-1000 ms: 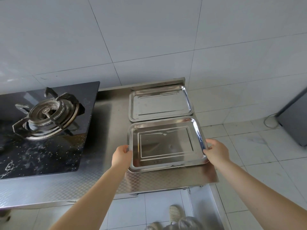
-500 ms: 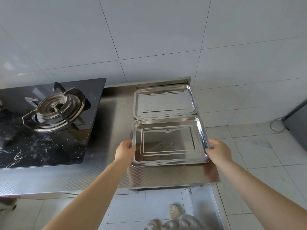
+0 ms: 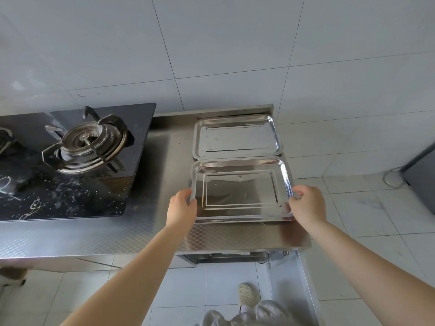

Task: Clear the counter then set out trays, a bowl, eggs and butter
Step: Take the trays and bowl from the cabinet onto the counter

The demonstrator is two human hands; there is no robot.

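Observation:
Two steel trays lie on the steel counter (image 3: 98, 236), one behind the other. The far tray (image 3: 236, 136) sits against the back wall. The near tray (image 3: 240, 189) rests just in front of it, almost touching. My left hand (image 3: 182, 205) grips the near tray's left rim and my right hand (image 3: 307, 203) grips its right rim. No bowl, eggs or butter are in view.
A black glass gas hob (image 3: 70, 165) with a burner (image 3: 87, 147) fills the counter's left half. The counter ends just right of the trays, above a white tiled floor. A grey appliance (image 3: 423, 170) stands at the far right. My slipper (image 3: 247, 295) shows below.
The near tray has slid a little farther back, closing up to the far tray, with both hands still on its rims. The camera has shifted right.

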